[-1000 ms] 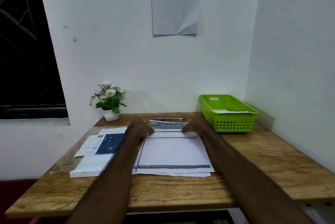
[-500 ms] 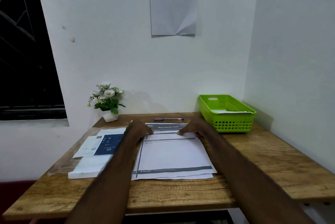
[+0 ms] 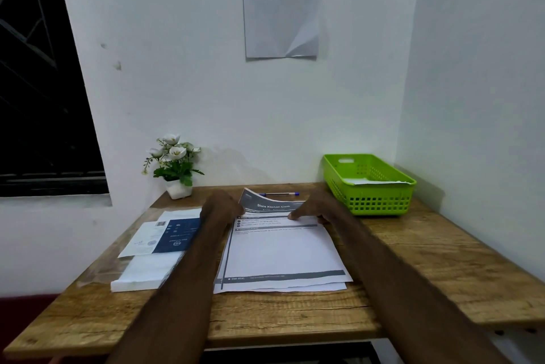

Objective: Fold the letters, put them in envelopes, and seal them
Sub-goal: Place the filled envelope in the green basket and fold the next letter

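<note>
Here both hands sit at the far edge of the letter [image 3: 283, 248], the top sheet of a small pile in the middle of the table [image 3: 442, 269]. The left hand [image 3: 219, 210] grips its far left corner, which curls upward. The right hand [image 3: 315, 208] pinches the far right edge. Left of the pile lies a stack of envelopes [image 3: 153, 257]; far right stands a green basket [image 3: 368, 186].

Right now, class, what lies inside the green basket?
Inside the green basket, white paper shows above the rim, lying flat. The basket's wall hides how many sheets there are and anything beneath them.
</note>
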